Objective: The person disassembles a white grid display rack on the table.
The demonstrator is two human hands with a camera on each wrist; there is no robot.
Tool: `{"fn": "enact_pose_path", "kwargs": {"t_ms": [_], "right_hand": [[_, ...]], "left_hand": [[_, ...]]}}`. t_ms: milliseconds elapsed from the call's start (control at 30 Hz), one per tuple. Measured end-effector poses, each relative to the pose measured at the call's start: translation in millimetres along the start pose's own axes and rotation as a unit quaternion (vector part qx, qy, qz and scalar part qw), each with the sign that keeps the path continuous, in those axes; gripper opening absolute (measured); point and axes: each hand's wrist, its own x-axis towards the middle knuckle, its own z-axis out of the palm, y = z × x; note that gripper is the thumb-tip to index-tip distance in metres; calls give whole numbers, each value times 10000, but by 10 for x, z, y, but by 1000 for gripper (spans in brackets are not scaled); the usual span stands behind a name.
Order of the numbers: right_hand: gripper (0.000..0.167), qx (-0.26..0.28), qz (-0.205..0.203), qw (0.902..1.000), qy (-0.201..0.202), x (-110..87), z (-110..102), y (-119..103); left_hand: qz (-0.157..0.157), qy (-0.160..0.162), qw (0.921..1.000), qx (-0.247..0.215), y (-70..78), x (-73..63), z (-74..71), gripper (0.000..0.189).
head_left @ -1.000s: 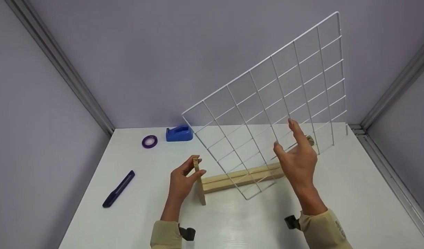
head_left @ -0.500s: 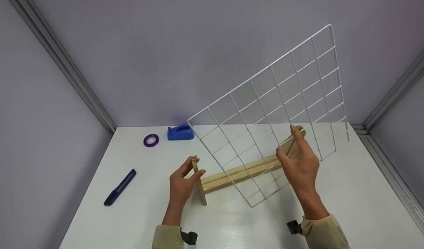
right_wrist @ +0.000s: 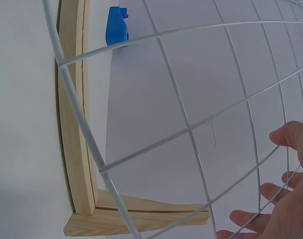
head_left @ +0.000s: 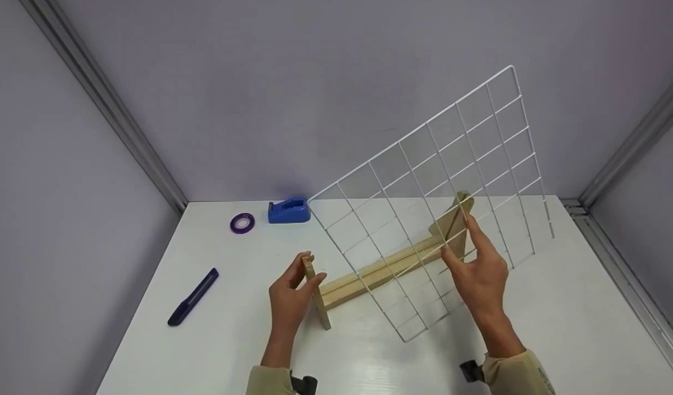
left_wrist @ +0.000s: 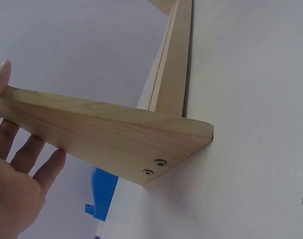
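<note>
My left hand [head_left: 288,295] pinches the upper end of an upright side board [head_left: 320,308] of a wooden stand [head_left: 350,288], thumb on one face and fingers on the other. Two metal screw heads [left_wrist: 160,163] show on that board's outer face in the left wrist view. A grooved crossbar [right_wrist: 74,124] runs to a second side board [head_left: 458,219], also grooved. My right hand [head_left: 482,274] grips a white wire grid panel [head_left: 427,124] by its wires, fingers curled through the squares. The panel hangs tilted over the stand and overlaps its far side board in the head view.
On the white table [head_left: 232,351] lie a dark blue utility knife [head_left: 193,297] at left and a purple tape roll [head_left: 242,223] farther back. A blue tape dispenser [head_left: 289,210] stands near the back wall [head_left: 259,109]. Grey walls flank both sides.
The wire grid panel has come down with my right hand, its top corner dropping leftward. The stand's right end has swung toward the back while my left hand keeps hold of the near board.
</note>
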Motion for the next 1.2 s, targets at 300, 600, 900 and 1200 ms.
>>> {"fn": "enact_pose_path", "kwargs": {"t_ms": [300,600,900,1200], "right_hand": [[67,-164,130,9997,-116,-60,-28,122],[68,-392,270,9984,-305,-125,-60,243],[68,-472,259,9976,-432,-175,-75,348],[67,-532,374,9958,-648,-206,-91,434]], "left_hand": [[126,139,9998,41,-3,-49,13,63],[250,353,9987,273,19,-93,39,62],[216,529,9977,372,21,-136,53,65],[161,699,9969,309,32,-160,78,67]]}}
